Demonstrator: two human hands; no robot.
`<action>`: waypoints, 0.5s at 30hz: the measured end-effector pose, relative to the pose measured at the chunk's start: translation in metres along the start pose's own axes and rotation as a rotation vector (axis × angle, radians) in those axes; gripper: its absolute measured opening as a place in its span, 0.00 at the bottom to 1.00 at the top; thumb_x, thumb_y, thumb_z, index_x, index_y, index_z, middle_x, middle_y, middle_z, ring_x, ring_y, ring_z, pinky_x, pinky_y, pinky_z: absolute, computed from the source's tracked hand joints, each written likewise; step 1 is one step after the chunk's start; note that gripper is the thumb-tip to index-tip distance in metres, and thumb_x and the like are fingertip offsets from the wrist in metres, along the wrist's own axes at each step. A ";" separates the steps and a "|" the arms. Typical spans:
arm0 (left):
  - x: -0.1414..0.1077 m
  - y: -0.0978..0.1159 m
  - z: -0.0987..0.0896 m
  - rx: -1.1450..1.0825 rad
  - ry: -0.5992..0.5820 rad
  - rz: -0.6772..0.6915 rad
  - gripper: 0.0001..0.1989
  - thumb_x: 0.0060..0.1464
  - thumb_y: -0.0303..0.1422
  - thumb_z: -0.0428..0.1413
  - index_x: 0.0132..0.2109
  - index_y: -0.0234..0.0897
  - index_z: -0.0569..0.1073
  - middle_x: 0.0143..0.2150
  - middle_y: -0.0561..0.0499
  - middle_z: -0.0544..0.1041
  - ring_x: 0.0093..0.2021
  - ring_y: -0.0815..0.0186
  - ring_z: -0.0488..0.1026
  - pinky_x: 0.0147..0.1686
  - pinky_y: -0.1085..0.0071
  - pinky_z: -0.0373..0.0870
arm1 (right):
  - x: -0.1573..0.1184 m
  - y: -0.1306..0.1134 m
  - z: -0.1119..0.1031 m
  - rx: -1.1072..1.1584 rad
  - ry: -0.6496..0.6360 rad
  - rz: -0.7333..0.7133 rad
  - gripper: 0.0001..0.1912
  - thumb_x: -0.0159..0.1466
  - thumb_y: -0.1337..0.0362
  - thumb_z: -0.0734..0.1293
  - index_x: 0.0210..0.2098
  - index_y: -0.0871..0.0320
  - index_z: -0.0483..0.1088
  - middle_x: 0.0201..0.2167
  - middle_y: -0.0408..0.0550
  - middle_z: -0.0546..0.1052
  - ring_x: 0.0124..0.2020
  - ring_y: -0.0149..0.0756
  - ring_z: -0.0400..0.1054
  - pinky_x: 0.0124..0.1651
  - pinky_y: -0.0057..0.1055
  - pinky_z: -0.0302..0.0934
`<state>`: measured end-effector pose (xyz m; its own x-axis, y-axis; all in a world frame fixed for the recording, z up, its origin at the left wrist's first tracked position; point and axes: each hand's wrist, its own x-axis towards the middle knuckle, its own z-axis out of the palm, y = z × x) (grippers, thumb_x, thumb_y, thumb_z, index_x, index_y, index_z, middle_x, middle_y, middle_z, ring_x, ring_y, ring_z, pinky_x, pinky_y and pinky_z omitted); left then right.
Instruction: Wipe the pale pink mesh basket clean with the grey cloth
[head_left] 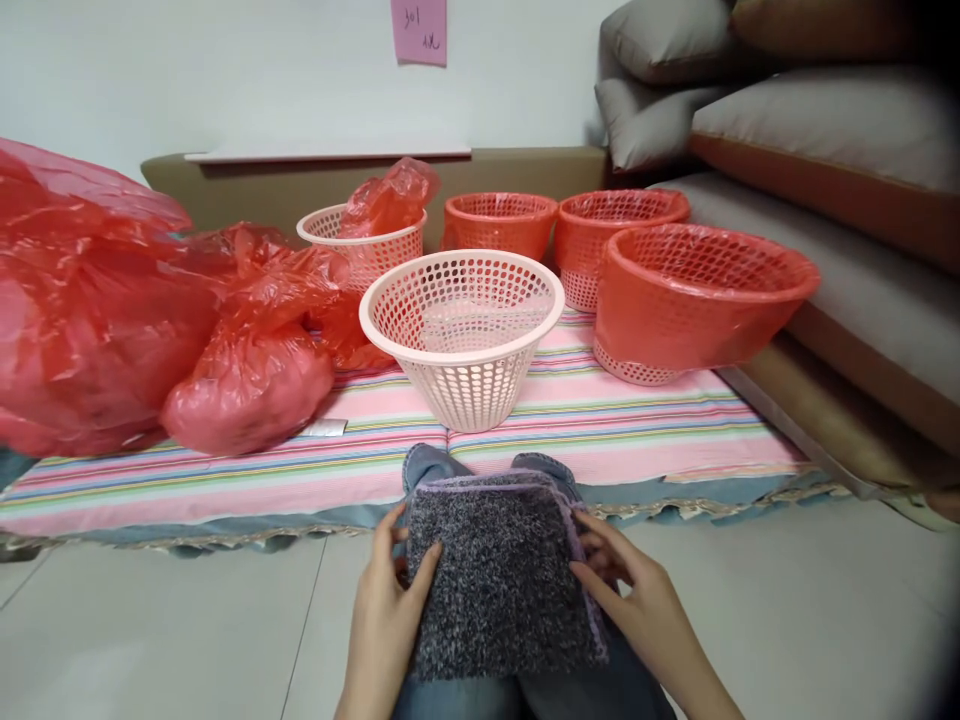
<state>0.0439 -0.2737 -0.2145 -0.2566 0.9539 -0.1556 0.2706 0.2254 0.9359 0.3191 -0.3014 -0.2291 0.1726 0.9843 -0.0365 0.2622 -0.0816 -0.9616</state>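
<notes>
A dark grey fuzzy cloth (499, 575) with a lilac edging rests across my lap, folded into a rough rectangle with its layers lined up at the far and right edges. My left hand (394, 590) grips its left edge, thumb on top and fingers tucked behind. On the right edge, my right hand (622, 570) pinches the edging between thumb and fingers; part of those fingers is hidden. Just beyond my knees stands a pale pink plastic basket (480, 390), upright, with some clear film visible inside it.
Full red plastic bags (247, 390) slump at the left. Red-bag-lined baskets (697, 310) stand at the back right, and another pale basket (367, 250) holds a red bag. Grey-brown cushions (832, 130) are stacked at the right. A striped sheet (390, 470) covers the low platform.
</notes>
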 end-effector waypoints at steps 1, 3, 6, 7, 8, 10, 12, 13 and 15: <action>0.000 -0.002 -0.001 0.125 0.025 0.075 0.33 0.51 0.47 0.62 0.61 0.45 0.64 0.52 0.45 0.75 0.36 0.59 0.75 0.33 0.65 0.72 | -0.001 0.004 -0.003 -0.062 0.025 -0.027 0.26 0.59 0.54 0.71 0.54 0.58 0.73 0.37 0.52 0.80 0.29 0.36 0.73 0.35 0.33 0.72; 0.003 -0.001 -0.003 0.293 0.054 0.281 0.31 0.56 0.44 0.58 0.64 0.46 0.61 0.58 0.43 0.70 0.45 0.57 0.74 0.37 0.63 0.73 | -0.004 0.006 -0.009 -0.142 0.095 -0.095 0.26 0.59 0.54 0.70 0.54 0.60 0.72 0.39 0.54 0.79 0.30 0.36 0.73 0.35 0.33 0.72; 0.014 0.012 -0.007 0.488 0.029 0.630 0.24 0.61 0.37 0.55 0.63 0.47 0.63 0.63 0.44 0.65 0.60 0.54 0.66 0.52 0.56 0.70 | -0.002 -0.005 -0.011 -0.239 0.167 -0.209 0.20 0.63 0.56 0.68 0.52 0.56 0.72 0.46 0.54 0.78 0.41 0.40 0.74 0.41 0.34 0.72; 0.020 0.018 -0.007 0.564 -0.003 0.731 0.21 0.62 0.35 0.54 0.61 0.47 0.65 0.63 0.45 0.66 0.62 0.54 0.64 0.56 0.54 0.67 | 0.002 -0.011 -0.010 -0.272 0.163 -0.252 0.18 0.63 0.57 0.68 0.52 0.54 0.73 0.47 0.54 0.78 0.45 0.41 0.74 0.44 0.36 0.72; 0.026 0.023 -0.008 0.642 -0.042 0.816 0.18 0.63 0.32 0.53 0.59 0.47 0.68 0.62 0.47 0.68 0.62 0.53 0.62 0.58 0.51 0.64 | 0.007 -0.017 -0.007 -0.299 0.151 -0.296 0.17 0.64 0.58 0.67 0.51 0.53 0.73 0.49 0.52 0.77 0.48 0.42 0.72 0.48 0.38 0.71; 0.038 0.032 -0.006 0.773 -0.124 0.948 0.15 0.63 0.28 0.52 0.55 0.46 0.72 0.59 0.49 0.72 0.62 0.52 0.63 0.60 0.47 0.59 | 0.021 -0.028 -0.001 -0.344 0.098 -0.376 0.16 0.65 0.60 0.66 0.52 0.51 0.72 0.52 0.51 0.76 0.54 0.43 0.69 0.56 0.43 0.67; 0.045 0.038 -0.004 0.853 -0.179 0.997 0.16 0.61 0.24 0.52 0.54 0.43 0.72 0.55 0.48 0.76 0.60 0.51 0.65 0.60 0.44 0.57 | 0.035 -0.035 0.008 -0.388 0.011 -0.433 0.18 0.65 0.63 0.67 0.54 0.51 0.71 0.55 0.50 0.75 0.59 0.45 0.65 0.62 0.48 0.61; 0.046 0.039 -0.003 0.876 -0.193 0.998 0.17 0.60 0.23 0.52 0.55 0.41 0.71 0.52 0.48 0.77 0.57 0.52 0.67 0.60 0.45 0.57 | 0.040 -0.037 0.012 -0.412 -0.032 -0.451 0.20 0.64 0.65 0.67 0.56 0.51 0.70 0.55 0.50 0.74 0.60 0.46 0.64 0.63 0.49 0.60; 0.045 0.039 -0.002 0.894 -0.200 0.987 0.19 0.60 0.21 0.52 0.56 0.38 0.70 0.46 0.47 0.78 0.51 0.55 0.70 0.59 0.47 0.58 | 0.046 -0.038 0.019 -0.458 -0.092 -0.469 0.23 0.62 0.69 0.67 0.57 0.53 0.70 0.54 0.52 0.74 0.59 0.47 0.63 0.62 0.52 0.60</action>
<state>0.0412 -0.2223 -0.1844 0.5134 0.7863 0.3437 0.7898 -0.5896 0.1692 0.2986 -0.2499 -0.1994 -0.1347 0.9394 0.3154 0.6703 0.3208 -0.6692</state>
